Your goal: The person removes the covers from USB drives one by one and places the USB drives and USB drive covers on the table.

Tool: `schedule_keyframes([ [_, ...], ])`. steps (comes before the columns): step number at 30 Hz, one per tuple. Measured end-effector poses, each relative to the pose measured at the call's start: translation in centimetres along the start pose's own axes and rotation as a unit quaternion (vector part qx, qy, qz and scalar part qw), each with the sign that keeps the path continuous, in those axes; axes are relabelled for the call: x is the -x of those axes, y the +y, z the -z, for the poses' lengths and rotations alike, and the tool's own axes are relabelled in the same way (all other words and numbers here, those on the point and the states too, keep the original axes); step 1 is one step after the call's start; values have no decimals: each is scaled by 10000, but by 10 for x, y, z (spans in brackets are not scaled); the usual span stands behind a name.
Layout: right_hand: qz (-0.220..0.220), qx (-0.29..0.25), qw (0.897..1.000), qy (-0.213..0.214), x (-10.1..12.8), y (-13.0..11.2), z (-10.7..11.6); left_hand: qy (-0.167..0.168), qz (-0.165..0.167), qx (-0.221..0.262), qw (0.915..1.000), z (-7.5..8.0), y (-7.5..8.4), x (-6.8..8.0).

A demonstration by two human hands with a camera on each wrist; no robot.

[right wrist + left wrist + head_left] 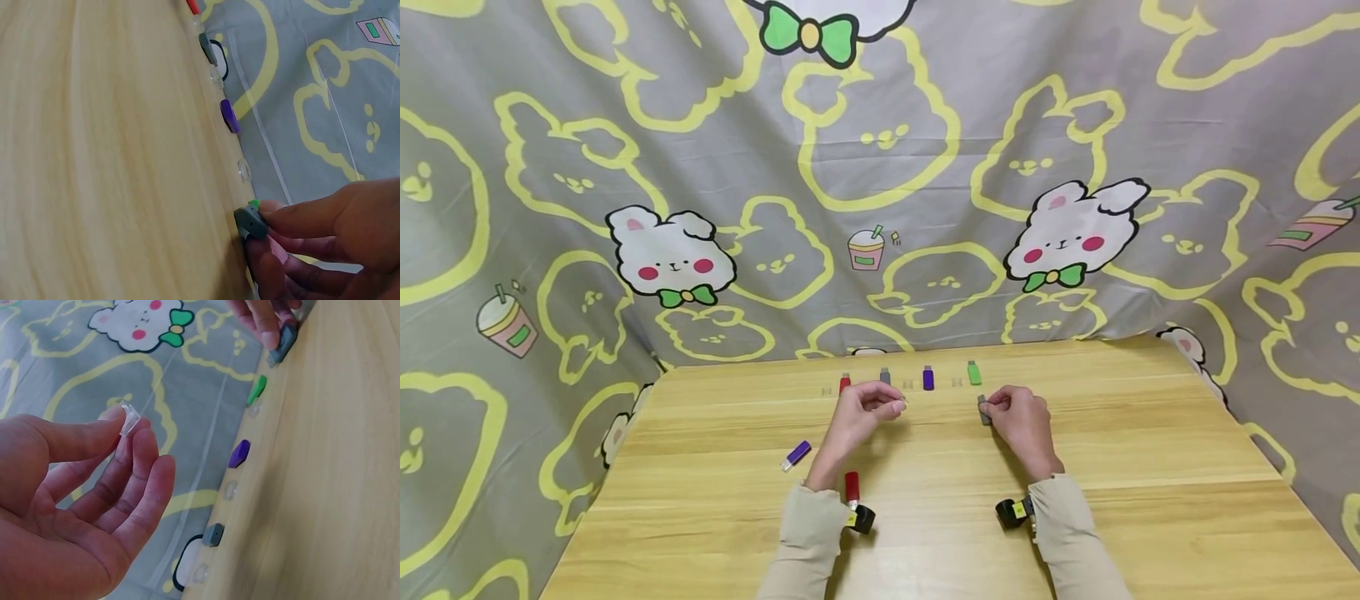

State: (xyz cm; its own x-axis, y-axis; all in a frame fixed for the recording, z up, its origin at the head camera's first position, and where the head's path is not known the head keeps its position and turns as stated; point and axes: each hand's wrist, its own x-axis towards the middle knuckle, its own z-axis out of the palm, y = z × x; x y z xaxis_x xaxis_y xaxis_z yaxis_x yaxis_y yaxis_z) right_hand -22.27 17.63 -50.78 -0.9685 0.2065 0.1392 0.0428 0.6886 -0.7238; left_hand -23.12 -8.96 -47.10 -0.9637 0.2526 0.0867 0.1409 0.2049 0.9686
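Note:
My left hand [867, 410] pinches a small clear plastic cap [129, 419] between thumb and fingertips, raised above the table. At the right, my right hand [1021, 418] grips a grey USB stick [984, 410] between thumb and fingers, close in front of a green USB stick [974, 373]. Along the far side a purple USB stick [928, 378], another grey USB stick [885, 377] and a red USB stick [846, 382] stand in a row with the green one. The left hand partly covers the red stick in the head view.
Between the row's sticks lie clear caps [957, 382]. Nearer, left of the left forearm, lies a second purple USB stick [796, 455]; a second red one [852, 486] lies beside the left wrist camera. A patterned curtain [917, 167] hangs behind the wooden table [715, 492].

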Motion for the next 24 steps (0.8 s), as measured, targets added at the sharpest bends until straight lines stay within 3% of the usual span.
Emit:
schedule_keyframes([
  [9, 26, 160, 9999, -24, 3, -2, 5, -216, -202, -288, 9991, -16, -1, -4],
  [15, 216, 92, 9997, 104, 2, -4, 11, -335, -123, -508, 9981, -28, -5, -5],
  [19, 313, -124, 9993, 145, 2, -3, 24, -512, -214, -854, 9948, -45, -4, -14],
  [24, 311, -444, 9978, 387, 1, 3, 42, -487, -207, -1437, 9882, -69, -2, -32],
])
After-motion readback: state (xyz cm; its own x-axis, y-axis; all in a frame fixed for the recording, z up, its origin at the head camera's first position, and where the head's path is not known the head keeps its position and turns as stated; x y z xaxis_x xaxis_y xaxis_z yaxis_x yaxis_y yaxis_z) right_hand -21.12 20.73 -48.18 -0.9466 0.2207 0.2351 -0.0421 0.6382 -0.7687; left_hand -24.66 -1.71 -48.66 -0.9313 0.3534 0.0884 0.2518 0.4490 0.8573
